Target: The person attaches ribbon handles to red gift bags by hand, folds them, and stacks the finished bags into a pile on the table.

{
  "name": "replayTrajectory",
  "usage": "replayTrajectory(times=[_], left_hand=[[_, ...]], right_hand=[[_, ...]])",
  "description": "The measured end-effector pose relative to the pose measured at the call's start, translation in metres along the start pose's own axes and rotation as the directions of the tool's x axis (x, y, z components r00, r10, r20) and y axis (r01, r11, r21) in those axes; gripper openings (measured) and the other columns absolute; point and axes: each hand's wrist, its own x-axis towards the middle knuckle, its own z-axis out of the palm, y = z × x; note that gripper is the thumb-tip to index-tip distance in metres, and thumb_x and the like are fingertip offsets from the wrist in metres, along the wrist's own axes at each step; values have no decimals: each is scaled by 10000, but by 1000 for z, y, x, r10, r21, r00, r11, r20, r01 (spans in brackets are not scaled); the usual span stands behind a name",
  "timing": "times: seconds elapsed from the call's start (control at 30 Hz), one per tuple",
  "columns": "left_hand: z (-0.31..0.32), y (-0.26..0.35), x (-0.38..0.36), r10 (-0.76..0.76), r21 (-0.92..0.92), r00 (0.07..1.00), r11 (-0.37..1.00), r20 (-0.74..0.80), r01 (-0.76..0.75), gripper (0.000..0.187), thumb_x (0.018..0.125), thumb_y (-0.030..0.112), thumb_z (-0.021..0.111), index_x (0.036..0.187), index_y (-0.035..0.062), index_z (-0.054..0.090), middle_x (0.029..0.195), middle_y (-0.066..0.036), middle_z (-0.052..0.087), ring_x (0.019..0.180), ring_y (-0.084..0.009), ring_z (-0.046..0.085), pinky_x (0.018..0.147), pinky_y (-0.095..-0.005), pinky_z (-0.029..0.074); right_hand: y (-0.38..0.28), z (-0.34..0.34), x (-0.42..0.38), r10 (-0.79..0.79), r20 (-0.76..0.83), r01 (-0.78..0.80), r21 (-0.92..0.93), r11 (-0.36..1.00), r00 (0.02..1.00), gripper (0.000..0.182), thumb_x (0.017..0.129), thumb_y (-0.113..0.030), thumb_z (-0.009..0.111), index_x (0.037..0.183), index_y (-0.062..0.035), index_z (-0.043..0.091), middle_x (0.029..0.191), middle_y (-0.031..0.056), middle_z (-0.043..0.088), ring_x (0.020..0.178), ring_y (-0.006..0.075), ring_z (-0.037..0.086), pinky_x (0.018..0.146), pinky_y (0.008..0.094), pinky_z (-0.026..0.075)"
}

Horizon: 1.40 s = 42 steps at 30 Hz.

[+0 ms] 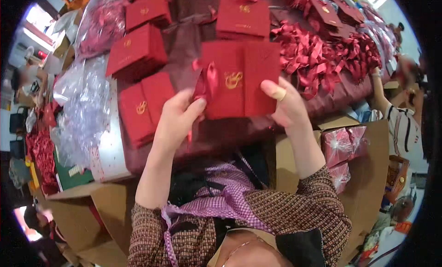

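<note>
A flat red folder-like paper piece (225, 96) with a gold emblem, a vertical fold and a red ribbon (212, 78) at its left side is held up before me. My left hand (179, 115) pinches the ribbon and left edge, fingers closed. Round the right edge, my right hand (286, 101) is closed with its thumb on the front; that thumb has a pale wrap on it. Similar red pieces lie close by: a stack (146, 105) left of my left hand, another stack (138, 52) behind it, and a stack (244, 18) beyond the held piece.
Dark red cloth (184, 36) covers the table. Many loose red ribbons (322, 59) are heaped at right. Clear plastic bags (85, 110) lie at left. An open carton (363, 175) holds wrapped red packs; another carton (106, 211) stands at lower left. A person in a striped shirt (403, 129) is at right.
</note>
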Motion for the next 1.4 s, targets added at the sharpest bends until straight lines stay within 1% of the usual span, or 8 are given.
replayTrajectory(times=[0.17,0.3,0.43,0.57,0.7,0.77,1.03,1.4], left_hand=[[-14,3,-9,-62,-16,988,998,-144,60,132,909,147,577,930,21,606,698,17,566,601,-38,473,542,-188,369],[-18,4,-10,130,-80,972,986,-195,-148,295,931,132,536,1205,25,524,730,5,592,612,-27,480,556,-167,383],[-15,17,-14,135,-110,960,980,-244,-165,382,921,93,541,1279,-4,454,820,-52,628,671,-51,529,595,-174,421],[-11,22,-18,136,-14,986,990,-101,-138,392,933,119,539,1288,-13,436,842,-28,607,704,-46,515,628,-174,416],[-7,26,-22,118,58,993,991,-21,-117,306,929,130,556,1199,-10,523,870,-15,616,743,-55,535,657,-185,426],[-10,30,-22,108,105,994,989,-12,-106,290,928,134,559,1182,-5,537,871,-16,617,751,-54,538,656,-184,427],[4,51,-3,142,343,987,926,73,-158,199,922,126,569,1077,5,595,861,-11,603,742,-57,533,653,-205,449],[-45,33,-14,485,757,872,596,-73,-268,171,877,50,579,1034,-13,604,906,-82,624,843,-147,582,756,-274,467]], right_hand=[[-15,-13,1,27,84,-17,-124,992,996,425,861,-87,615,1259,12,504,1194,78,586,1067,185,570,954,347,438],[-69,15,-1,-197,-23,178,-338,924,980,464,834,-101,636,1256,35,500,1203,105,582,1110,219,542,988,336,398],[-129,29,48,-695,243,675,-582,454,676,410,864,-136,603,1235,24,530,1107,88,631,1016,160,571,939,295,420],[-137,52,108,-804,492,424,-841,-337,335,327,898,-162,554,1216,-81,563,1051,169,651,945,246,641,836,339,468],[-106,14,180,-296,542,185,-664,-725,787,318,877,-227,545,1140,-51,578,1029,189,638,1023,345,592,882,421,465],[-78,-35,203,-37,553,436,-695,-572,833,350,845,-271,564,1134,-75,587,1047,155,640,1026,338,593,829,484,475],[-70,-36,190,76,280,284,-855,-435,957,564,843,-416,608,1281,-73,513,1264,185,532,1116,375,532,931,446,428],[-101,-42,138,-529,660,584,-740,-333,534,266,831,-247,648,1006,-45,650,918,155,659,857,310,643,752,369,505]])
